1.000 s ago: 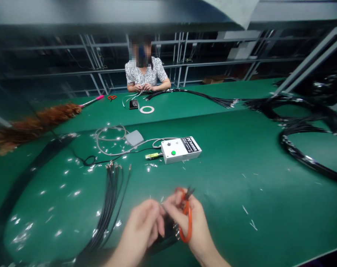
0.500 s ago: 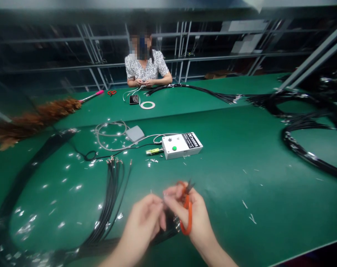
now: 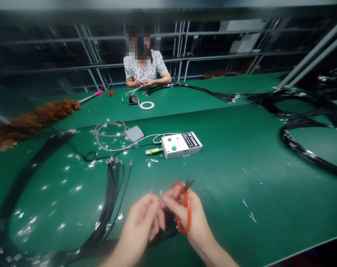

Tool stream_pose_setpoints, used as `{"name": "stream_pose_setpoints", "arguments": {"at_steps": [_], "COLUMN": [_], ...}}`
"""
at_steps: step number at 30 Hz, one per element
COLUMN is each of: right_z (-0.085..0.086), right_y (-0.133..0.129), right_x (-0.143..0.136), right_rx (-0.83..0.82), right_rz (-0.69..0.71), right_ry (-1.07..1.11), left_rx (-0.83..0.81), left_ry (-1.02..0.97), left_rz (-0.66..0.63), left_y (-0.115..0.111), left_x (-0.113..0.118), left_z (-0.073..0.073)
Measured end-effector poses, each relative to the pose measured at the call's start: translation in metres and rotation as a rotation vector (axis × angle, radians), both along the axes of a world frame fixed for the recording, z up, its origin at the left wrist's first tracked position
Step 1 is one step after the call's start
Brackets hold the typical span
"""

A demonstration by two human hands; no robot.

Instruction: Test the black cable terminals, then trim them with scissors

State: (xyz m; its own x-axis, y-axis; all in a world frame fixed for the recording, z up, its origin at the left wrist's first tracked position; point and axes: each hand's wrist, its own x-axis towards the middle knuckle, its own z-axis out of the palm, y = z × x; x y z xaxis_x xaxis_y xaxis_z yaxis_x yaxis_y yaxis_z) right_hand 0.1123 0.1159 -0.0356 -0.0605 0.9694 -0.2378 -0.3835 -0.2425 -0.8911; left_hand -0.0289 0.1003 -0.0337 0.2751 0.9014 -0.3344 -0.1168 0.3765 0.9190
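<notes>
My left hand [image 3: 146, 218] is closed in a pinch near the bottom centre, its fingertips on something too small to make out. Orange-handled scissors [image 3: 188, 213] hang in my right hand [image 3: 194, 218], blades pointing up and away; its thumb and forefinger also pinch close to the left fingertips. Beneath both hands passes a thick bundle of black cables [image 3: 99, 247], partly hidden by them. Left of my hands, a fan of loose black cable ends [image 3: 109, 200] with copper-coloured tips lies on the green table [image 3: 229, 148].
A white box with a green button [image 3: 182, 145], a grey pedal [image 3: 134, 133] and cords lie ahead. Scraps dot the left. Black cable coils [image 3: 299, 148] are at right. Across the table sits a person [image 3: 146, 70], near a white ring [image 3: 146, 105] and a brown duster [image 3: 46, 116].
Both hands have shifted very slightly, still pinched close together. The scissors have tilted a little within my right hand. The camera view has moved slightly.
</notes>
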Motion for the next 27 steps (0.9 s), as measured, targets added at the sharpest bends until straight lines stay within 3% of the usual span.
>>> {"name": "stream_pose_setpoints", "arguments": {"at_steps": [5, 10, 13, 16, 23, 27], "right_z": [0.0, -0.003, -0.005, -0.003, 0.004, 0.001], "right_y": [-0.003, -0.011, -0.015, -0.012, 0.002, 0.001], "right_x": [-0.007, -0.011, -0.011, -0.004, 0.019, 0.016], "right_rx": [0.048, 0.121, 0.164, 0.235, 0.507, 0.658], "right_rz": [-0.09, -0.103, -0.07, 0.008, 0.176, 0.145], "right_ry": [-0.06, -0.141, -0.219, -0.312, -1.031, -1.231], "left_rx": [0.112, 0.236, 0.209, 0.141, 0.048, 0.011], "left_ry": [0.043, 0.257, 0.29, 0.181, -0.082, -0.155], "left_rz": [0.079, 0.078, 0.089, 0.109, 0.171, 0.2], "left_y": [-0.009, -0.015, -0.014, -0.013, -0.01, -0.01], "left_x": [0.003, 0.005, 0.005, 0.003, -0.013, -0.017], "left_z": [0.0, 0.004, 0.004, 0.007, 0.016, 0.017]}}
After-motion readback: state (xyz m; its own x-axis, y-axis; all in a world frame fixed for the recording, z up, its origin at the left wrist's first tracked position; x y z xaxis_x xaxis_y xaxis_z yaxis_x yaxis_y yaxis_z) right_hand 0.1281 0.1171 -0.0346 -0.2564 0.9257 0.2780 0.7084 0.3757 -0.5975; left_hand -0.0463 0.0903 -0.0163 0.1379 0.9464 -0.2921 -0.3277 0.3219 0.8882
